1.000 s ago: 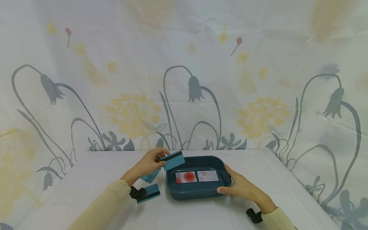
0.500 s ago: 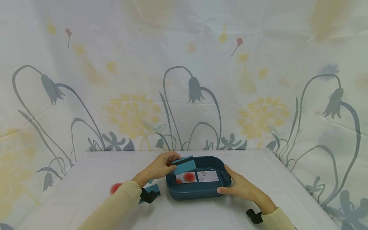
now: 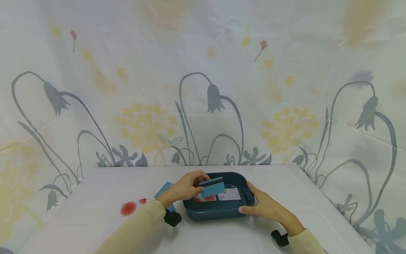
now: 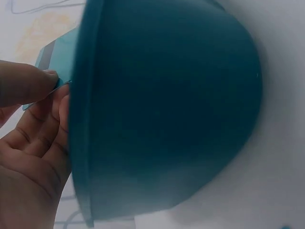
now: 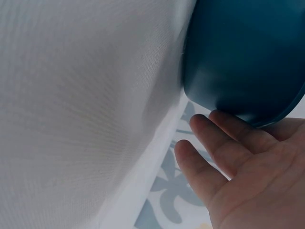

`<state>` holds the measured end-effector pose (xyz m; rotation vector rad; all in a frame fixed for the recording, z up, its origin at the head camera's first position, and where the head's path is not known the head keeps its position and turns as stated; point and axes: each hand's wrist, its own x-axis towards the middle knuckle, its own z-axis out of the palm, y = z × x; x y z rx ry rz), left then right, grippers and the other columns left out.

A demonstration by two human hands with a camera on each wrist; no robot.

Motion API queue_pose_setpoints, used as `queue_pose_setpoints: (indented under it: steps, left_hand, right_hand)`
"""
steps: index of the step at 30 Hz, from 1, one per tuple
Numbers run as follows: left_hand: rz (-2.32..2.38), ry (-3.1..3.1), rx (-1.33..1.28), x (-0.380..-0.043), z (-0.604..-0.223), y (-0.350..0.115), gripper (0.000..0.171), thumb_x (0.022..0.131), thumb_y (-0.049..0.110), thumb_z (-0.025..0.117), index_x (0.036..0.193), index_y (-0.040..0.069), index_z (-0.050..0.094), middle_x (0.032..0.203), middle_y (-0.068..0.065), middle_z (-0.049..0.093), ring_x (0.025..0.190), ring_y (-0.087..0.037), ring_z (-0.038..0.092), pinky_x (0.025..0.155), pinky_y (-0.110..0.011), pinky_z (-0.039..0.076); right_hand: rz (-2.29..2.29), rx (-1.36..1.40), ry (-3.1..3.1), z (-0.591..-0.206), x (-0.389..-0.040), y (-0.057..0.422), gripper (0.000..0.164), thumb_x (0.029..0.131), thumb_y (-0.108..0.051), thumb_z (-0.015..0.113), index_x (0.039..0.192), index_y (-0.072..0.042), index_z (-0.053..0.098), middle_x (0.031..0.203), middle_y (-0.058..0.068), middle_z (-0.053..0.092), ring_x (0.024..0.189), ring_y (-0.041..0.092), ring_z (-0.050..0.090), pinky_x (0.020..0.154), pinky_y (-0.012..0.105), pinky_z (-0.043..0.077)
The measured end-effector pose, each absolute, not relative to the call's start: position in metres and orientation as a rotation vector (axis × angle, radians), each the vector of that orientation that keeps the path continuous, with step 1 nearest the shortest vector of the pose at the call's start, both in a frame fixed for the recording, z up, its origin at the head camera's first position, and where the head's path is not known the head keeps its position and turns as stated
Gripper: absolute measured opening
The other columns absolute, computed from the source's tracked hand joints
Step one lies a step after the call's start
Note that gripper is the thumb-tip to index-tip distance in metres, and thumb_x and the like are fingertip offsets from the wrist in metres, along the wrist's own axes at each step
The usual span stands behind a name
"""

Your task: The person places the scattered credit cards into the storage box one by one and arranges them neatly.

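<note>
My left hand [image 3: 189, 185] pinches a teal card [image 3: 212, 187] with a black stripe between thumb and fingers, over the left part of a dark teal tray [image 3: 215, 214]. In the left wrist view the tray's wall [image 4: 162, 119] hides part of the card [image 4: 66, 52] and fingertips. Inside the tray lie a white card with small red prints [image 3: 229, 194] and, half covered by the held card, a red-patterned card [image 3: 204, 198]. My right hand [image 3: 264, 204] holds the tray's right end, thumb along the front wall. In the right wrist view its fingers [image 5: 220, 145] extend beside the tray.
Left of the tray, a teal card [image 3: 162, 189] lies on the white tabletop [image 3: 234, 236], partly behind my left wrist. Farther left is a card with a red circle [image 3: 128, 209], a red patch [image 3: 142, 201] beside it. A flower-printed curtain [image 3: 203, 134] stands behind.
My left hand has carried the teal card rightward and slightly down, from beside the tray's left rim to over the red-patterned card. The right hand and the tray have stayed in place.
</note>
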<state>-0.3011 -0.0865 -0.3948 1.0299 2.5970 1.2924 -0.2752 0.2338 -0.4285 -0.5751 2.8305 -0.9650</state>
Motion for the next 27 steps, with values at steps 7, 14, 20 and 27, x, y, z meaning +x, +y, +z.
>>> queue_pose_setpoints:
  steps: [7, 14, 20, 27]
  left_hand:
    - [1.261, 2.579, 1.005, -0.301, -0.401, -0.073, 0.028, 0.090, 0.001, 0.061, 0.115, 0.013, 0.059, 0.088, 0.001, 0.059, 0.063, -0.010, 0.055, 0.059, -0.024, 0.048]
    - [1.293, 2.523, 0.966, -0.299, -0.405, -0.061, 0.029, 0.089, -0.003, 0.062, 0.114, 0.012, 0.060, 0.092, -0.005, 0.059, 0.070, -0.010, 0.058, 0.062, -0.024, 0.053]
    - [1.213, 2.583, 0.992, -0.301, -0.409, -0.054, 0.030, 0.089, 0.002, 0.063, 0.115, 0.015, 0.061, 0.092, 0.001, 0.057, 0.070, -0.008, 0.056, 0.066, -0.023, 0.050]
    - [1.121, 2.635, 0.983, -0.302, -0.416, -0.046, 0.030, 0.088, 0.004, 0.065, 0.114, 0.019, 0.061, 0.099, 0.005, 0.054, 0.078, -0.007, 0.054, 0.073, -0.023, 0.047]
  right_hand:
    - [-0.961, -0.578, 2.834, -0.427, -0.275, 0.234, 0.107, 0.078, -0.053, 0.071, 0.151, 0.000, 0.014, 0.153, 0.022, 0.023, 0.138, 0.042, 0.026, 0.105, 0.060, 0.026]
    - [-0.978, -0.566, 2.815, -0.428, -0.274, 0.235, 0.107, 0.078, -0.054, 0.070, 0.152, -0.001, 0.013, 0.154, 0.021, 0.022, 0.138, 0.041, 0.025, 0.105, 0.061, 0.025]
    - [-0.983, -0.570, 2.811, -0.429, -0.275, 0.235, 0.106, 0.079, -0.053, 0.070, 0.152, -0.001, 0.013, 0.154, 0.021, 0.022, 0.138, 0.041, 0.025, 0.105, 0.060, 0.025]
    - [-0.981, -0.576, 2.800, -0.428, -0.274, 0.235, 0.105, 0.079, -0.053, 0.070, 0.152, -0.001, 0.013, 0.154, 0.020, 0.021, 0.138, 0.041, 0.026, 0.105, 0.060, 0.026]
